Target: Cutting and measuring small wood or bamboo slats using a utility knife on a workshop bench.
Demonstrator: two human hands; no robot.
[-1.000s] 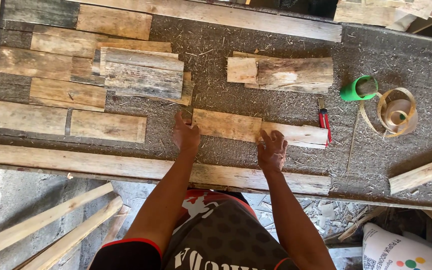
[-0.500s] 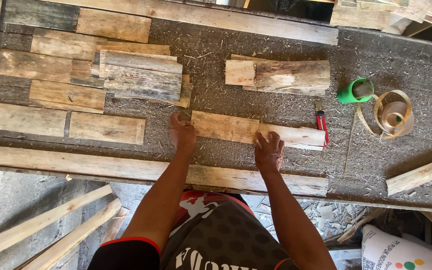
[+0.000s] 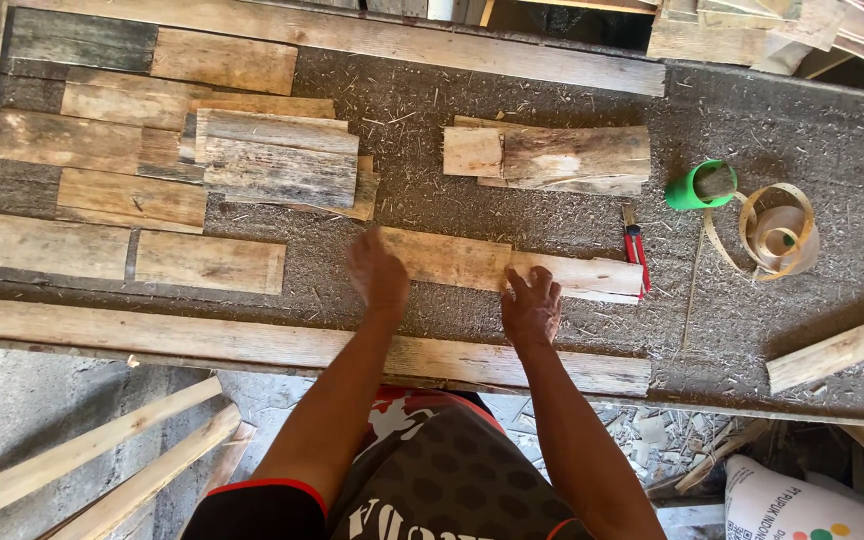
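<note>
Already several planks lie fitted in rows at the left end of the workbench. Both hands are flat and empty near its front edge: left hand and right hand press two loose boards, not yet joined to the rows.

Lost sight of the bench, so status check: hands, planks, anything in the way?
Left hand open, blurred, at left end of pale plank. Right hand flat by adjoining plank. Red-handled tool lies just beyond its right end.

Two hands, one green cup
</note>
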